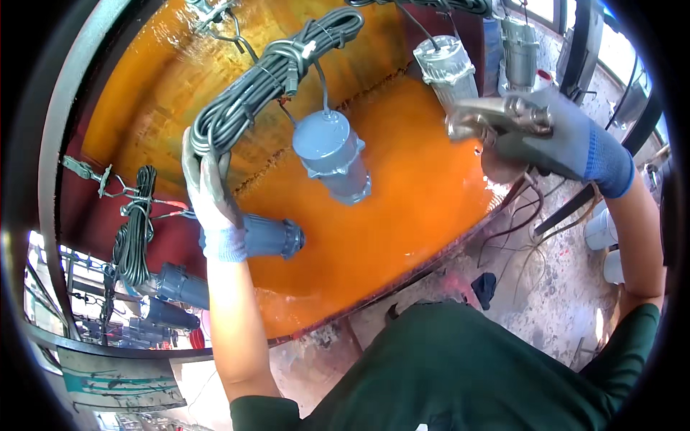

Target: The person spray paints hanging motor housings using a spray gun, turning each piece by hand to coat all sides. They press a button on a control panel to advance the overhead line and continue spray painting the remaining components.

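My left hand (210, 188), in a pale glove, is closed around the lower end of a dark coiled cable bundle (267, 77). From that cable hangs a blue-grey cylindrical pump (323, 144) with a glossy, wet-looking coat, tilted over an orange-stained basin. Out to the right, my gloved right hand (557, 140) grips a metal spray gun (496, 118), slightly blurred, whose cup sits beneath it. The gun points left toward the hanging pump, apart from it. Just past my left wrist another blue-grey pump (269, 235) hangs low.
Orange liquid (388, 215) covers the basin's floor, bounded in front by a dark rim (366, 298). Unpainted silver pumps (447, 68) hang at the back right. At left hang a cable coil (136, 230) and darker pumps (180, 287). A hose (535, 197) trails below the gun; white buckets (602, 230) stand right.
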`<action>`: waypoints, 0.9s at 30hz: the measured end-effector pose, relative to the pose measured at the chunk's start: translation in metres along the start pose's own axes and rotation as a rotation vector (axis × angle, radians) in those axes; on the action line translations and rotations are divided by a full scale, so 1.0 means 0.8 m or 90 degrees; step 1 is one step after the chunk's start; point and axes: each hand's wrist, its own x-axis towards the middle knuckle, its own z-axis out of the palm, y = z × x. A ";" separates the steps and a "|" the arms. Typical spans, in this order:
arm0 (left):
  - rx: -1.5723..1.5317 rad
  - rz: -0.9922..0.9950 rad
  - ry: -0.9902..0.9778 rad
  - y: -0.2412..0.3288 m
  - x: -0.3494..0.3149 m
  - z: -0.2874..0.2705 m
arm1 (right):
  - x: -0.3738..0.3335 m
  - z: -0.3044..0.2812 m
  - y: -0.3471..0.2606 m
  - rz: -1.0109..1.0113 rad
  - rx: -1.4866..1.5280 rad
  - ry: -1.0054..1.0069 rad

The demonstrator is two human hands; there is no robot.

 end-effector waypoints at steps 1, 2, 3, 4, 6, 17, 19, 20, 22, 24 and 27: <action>-0.018 -0.017 0.009 -0.001 0.005 0.001 | -0.011 0.009 -0.001 0.023 0.046 0.093; -0.032 -0.036 0.010 -0.002 0.009 0.004 | -0.021 0.018 -0.002 0.039 0.092 0.189; -0.037 -0.016 0.000 -0.008 0.008 0.003 | -0.027 0.023 0.005 0.035 0.133 0.241; -0.040 -0.033 0.006 -0.010 0.008 0.005 | -0.034 0.032 0.012 -0.001 0.143 0.237; -0.061 -0.027 0.002 -0.018 0.008 -0.006 | -0.048 0.049 0.019 -0.151 0.105 0.159; 0.004 -0.003 -0.019 0.002 0.001 0.000 | -0.084 0.124 0.060 0.171 0.400 0.186; -0.006 0.013 -0.031 -0.002 -0.003 -0.005 | -0.090 0.136 0.044 0.075 0.394 0.014; -0.005 0.013 -0.033 0.001 -0.005 -0.006 | -0.094 0.143 0.045 0.060 0.316 -0.032; -0.004 0.004 -0.039 0.010 -0.008 -0.007 | -0.095 0.149 0.043 0.065 0.238 -0.075; -0.040 0.008 -0.058 0.008 -0.010 -0.007 | -0.096 0.155 0.043 0.138 0.297 0.027; -0.029 0.037 -0.090 0.010 -0.013 -0.007 | -0.091 0.164 0.066 0.208 0.379 0.279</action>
